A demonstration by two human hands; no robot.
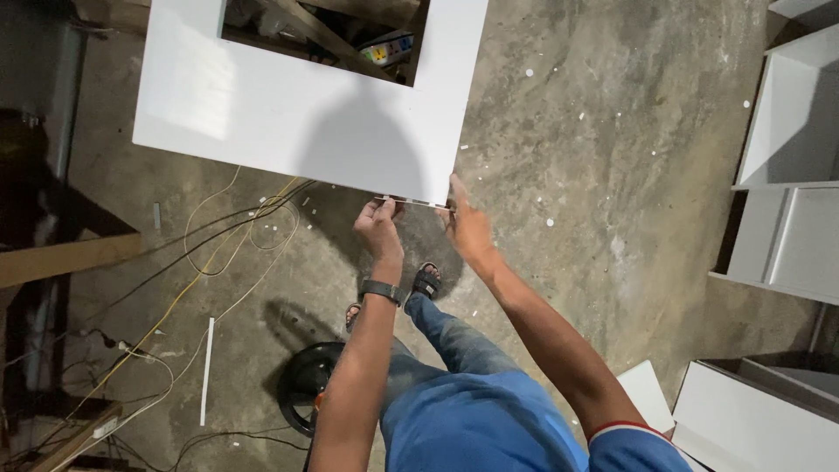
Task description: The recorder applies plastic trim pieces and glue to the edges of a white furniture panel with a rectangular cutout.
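Both hands at the near edge of the white panel: left hand and right hand pinch a thin strip along it. Edge-finishing, apparently; pressing it flush calls for steady alignment.

open floor right of the white panel; cables left.

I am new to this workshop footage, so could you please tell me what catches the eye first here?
The large white panel with a rectangular cut-out fills the upper left, tilted above the concrete floor. Both hands meet at its lower edge: the left hand, a dark watch on its wrist, and the right hand grip it. Yellow and black cables trail across the floor at left.
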